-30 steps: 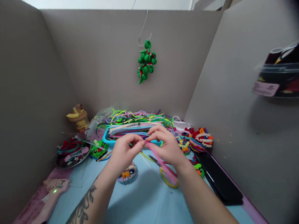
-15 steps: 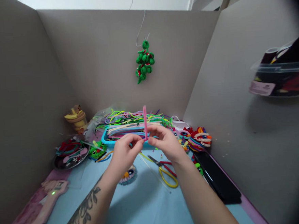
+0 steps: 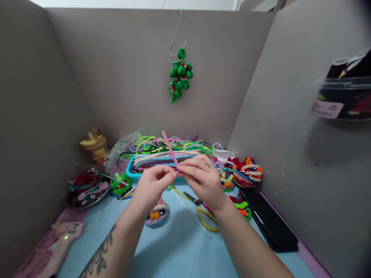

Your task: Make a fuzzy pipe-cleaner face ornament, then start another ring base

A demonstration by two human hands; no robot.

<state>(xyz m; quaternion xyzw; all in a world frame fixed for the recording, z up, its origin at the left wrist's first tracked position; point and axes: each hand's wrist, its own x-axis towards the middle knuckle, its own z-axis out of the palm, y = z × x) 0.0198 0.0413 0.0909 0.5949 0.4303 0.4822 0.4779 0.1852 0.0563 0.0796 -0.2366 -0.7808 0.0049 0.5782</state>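
Note:
A pink pipe cleaner [image 3: 169,147] rises from between my fingertips, leaning to the left, its lower end hidden in the pinch. My left hand [image 3: 155,184] is closed with thumb and forefinger on its base. My right hand [image 3: 203,178] is closed too, its fingers pressed on the same stem just above. Below my left wrist lies a round pipe-cleaner piece [image 3: 157,214] in pale blue, pink and orange. Under my right hand are scissors [image 3: 206,218] with red and yellow handles, partly covered by the hand. A thin pale stick [image 3: 191,215] lies beside them.
A blue tray [image 3: 130,170] of pipe cleaners stands behind my hands, with more heaped beyond. On the left are a metal dish [image 3: 90,200] and a pink glue gun [image 3: 61,249]; on the right, a black phone-like slab [image 3: 269,220] and colourful finished pieces [image 3: 248,172]. Grey panels [image 3: 130,75] enclose the table.
The pink pipe cleaner has gone from upright to tilting left. My right hand has turned over, bringing its fingers down onto the stem. My left hand has barely moved.

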